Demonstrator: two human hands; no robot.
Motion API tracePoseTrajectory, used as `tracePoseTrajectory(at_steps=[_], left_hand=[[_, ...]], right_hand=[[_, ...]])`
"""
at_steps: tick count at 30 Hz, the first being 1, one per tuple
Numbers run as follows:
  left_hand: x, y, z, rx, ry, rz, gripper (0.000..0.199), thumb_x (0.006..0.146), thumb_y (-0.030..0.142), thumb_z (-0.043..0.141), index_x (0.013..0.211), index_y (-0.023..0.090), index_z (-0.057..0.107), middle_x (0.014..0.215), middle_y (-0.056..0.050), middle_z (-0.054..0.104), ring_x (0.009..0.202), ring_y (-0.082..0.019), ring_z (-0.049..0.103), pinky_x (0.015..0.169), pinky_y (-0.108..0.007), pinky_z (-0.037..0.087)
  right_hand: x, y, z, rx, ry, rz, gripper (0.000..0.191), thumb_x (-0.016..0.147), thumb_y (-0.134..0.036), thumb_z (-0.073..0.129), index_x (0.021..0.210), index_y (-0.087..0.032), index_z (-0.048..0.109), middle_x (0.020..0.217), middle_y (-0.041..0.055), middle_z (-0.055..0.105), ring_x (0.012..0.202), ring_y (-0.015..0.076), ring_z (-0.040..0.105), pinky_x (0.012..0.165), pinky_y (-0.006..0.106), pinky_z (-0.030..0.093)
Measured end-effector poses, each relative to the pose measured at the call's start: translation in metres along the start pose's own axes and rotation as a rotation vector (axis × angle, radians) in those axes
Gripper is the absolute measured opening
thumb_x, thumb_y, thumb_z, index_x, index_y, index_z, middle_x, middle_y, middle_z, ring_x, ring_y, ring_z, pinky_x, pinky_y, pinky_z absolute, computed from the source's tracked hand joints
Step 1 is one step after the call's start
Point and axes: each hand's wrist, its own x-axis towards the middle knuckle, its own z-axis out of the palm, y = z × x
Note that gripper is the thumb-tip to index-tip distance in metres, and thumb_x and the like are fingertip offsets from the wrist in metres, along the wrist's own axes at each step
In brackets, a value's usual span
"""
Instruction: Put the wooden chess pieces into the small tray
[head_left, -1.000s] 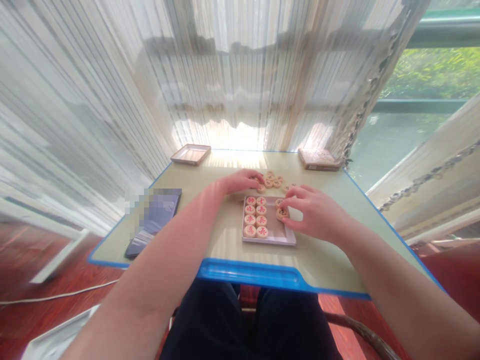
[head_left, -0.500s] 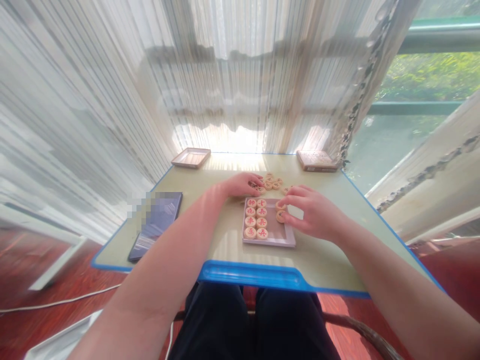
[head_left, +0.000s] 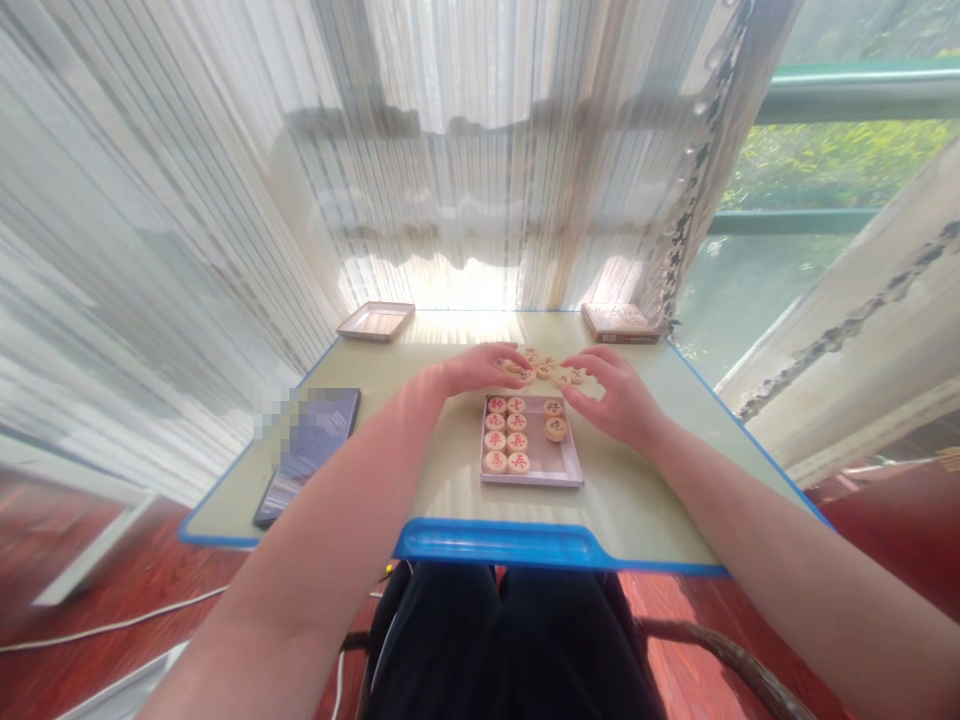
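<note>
Pieces (head_left: pixel 517 442) lie in the tray (head_left: pixel 531 482) and beyond it. The right hand (head_left: pixel 619 395) has moved from tray to loose ones, fingers parted; whether the left hand (head_left: pixel 480 368) there grips any, I cannot tell.

The left forearm (head_left: pixel 330 500) slants far and rightward, the left hand (head_left: pixel 484 369) curved. The right forearm (head_left: pixel 750 530) angles far-left, the right hand's (head_left: pixel 619 392) thumb and forefinger parted.
</note>
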Motion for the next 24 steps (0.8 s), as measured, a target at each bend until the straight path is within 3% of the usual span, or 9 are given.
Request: tracePoseTrajectory(at_steps=[3,6,10,15,19,24], left_hand=[[0.001,0.011,0.004,-0.157,0.037,0.073,0.048,0.066,0.043,0.072,0.109,0.021,0.067,0.128,-0.010,0.055,0.107,-0.025,0.055,0.088,-0.038,0.045],[0.000,0.024,0.008,-0.291,-0.062,0.134,0.047,0.070,0.040,0.071,0.110,0.018,0.066,0.104,-0.010,0.066,0.090,-0.019,0.060,0.078,-0.034,0.046],[-0.003,0.034,0.011,-0.343,-0.194,0.168,0.036,0.070,0.036,0.071,0.101,0.017,0.070,0.097,-0.008,0.068,0.084,-0.015,0.059,0.071,-0.029,0.045],[-0.006,0.040,0.012,-0.348,-0.146,0.126,0.042,0.068,0.039,0.072,0.103,0.017,0.069,0.089,-0.007,0.069,0.065,-0.009,0.052,0.053,-0.024,0.037],[-0.005,0.043,0.018,-0.344,-0.113,0.144,0.031,0.070,0.039,0.070,0.090,0.015,0.072,0.080,-0.006,0.068,0.061,-0.008,0.049,0.053,-0.024,0.037],[-0.006,0.047,0.021,-0.359,-0.132,0.176,0.029,0.072,0.037,0.069,0.090,0.015,0.072,0.073,-0.004,0.066,0.064,-0.009,0.053,0.059,-0.024,0.041]], right_hand=[[0.000,-0.010,-0.003,0.052,0.007,-0.021,0.026,0.084,-0.027,0.056,0.109,-0.024,0.061,0.095,0.0055,0.060,0.082,0.0174,0.059,0.075,0.032,0.051],[0.001,-0.016,-0.004,0.046,0.045,-0.014,0.025,0.086,-0.027,0.054,0.109,-0.023,0.062,0.087,0.0041,0.060,0.070,0.0135,0.058,0.066,0.028,0.050],[0.000,-0.015,-0.004,0.079,0.042,-0.040,0.021,0.087,-0.025,0.055,0.105,-0.023,0.063,0.087,0.0034,0.062,0.069,0.0122,0.059,0.063,0.025,0.050],[-0.001,-0.023,-0.004,0.023,0.177,-0.065,0.019,0.087,-0.027,0.055,0.102,-0.024,0.066,0.089,0.0045,0.063,0.075,0.0136,0.061,0.065,0.026,0.052],[-0.002,-0.032,0.000,-0.096,0.337,-0.009,0.020,0.087,-0.029,0.055,0.101,-0.025,0.068,0.091,0.0058,0.061,0.068,0.0120,0.059,0.058,0.024,0.050],[-0.001,-0.033,0.001,-0.078,0.337,-0.040,0.020,0.086,-0.024,0.055,0.100,-0.025,0.069,0.098,0.0063,0.060,0.063,0.0101,0.058,0.059,0.026,0.051]])
